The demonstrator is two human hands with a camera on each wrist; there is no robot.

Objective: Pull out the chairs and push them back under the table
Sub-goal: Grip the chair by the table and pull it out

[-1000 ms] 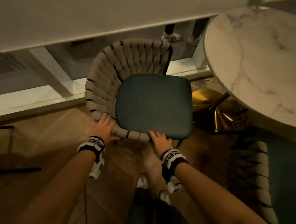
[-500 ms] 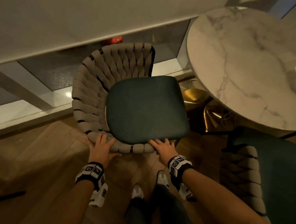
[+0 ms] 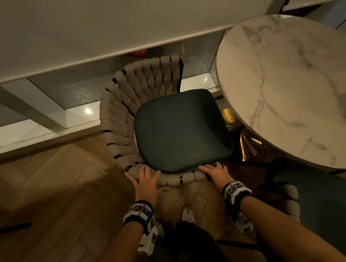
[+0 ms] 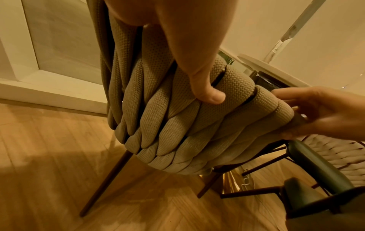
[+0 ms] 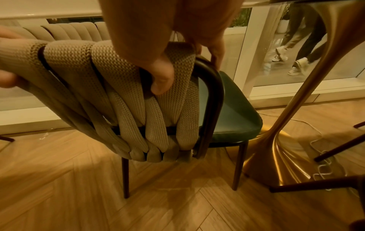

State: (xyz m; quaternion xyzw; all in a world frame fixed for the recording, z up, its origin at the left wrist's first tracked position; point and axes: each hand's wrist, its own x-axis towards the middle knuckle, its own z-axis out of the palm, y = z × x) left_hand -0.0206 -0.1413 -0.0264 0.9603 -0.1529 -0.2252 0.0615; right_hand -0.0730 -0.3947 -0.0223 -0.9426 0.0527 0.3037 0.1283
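A chair with a woven beige back and a dark green seat stands beside the round marble table. The seat's right corner lies under the tabletop's edge. My left hand grips the near rim of the back, fingers over the top and thumb pressed on the outer weave. My right hand grips the rim's right end, thumb on the weave and fingers hooked over the dark frame.
The table's gold pedestal flares out on the herringbone wood floor, with a cable beside it. A second green chair stands at the lower right, close to my right arm. A white ledge and glass wall run behind the chair.
The chair has slid right toward the table, so its seat corner now sits under the tabletop edge. Both hands have kept their hold on the back rim.
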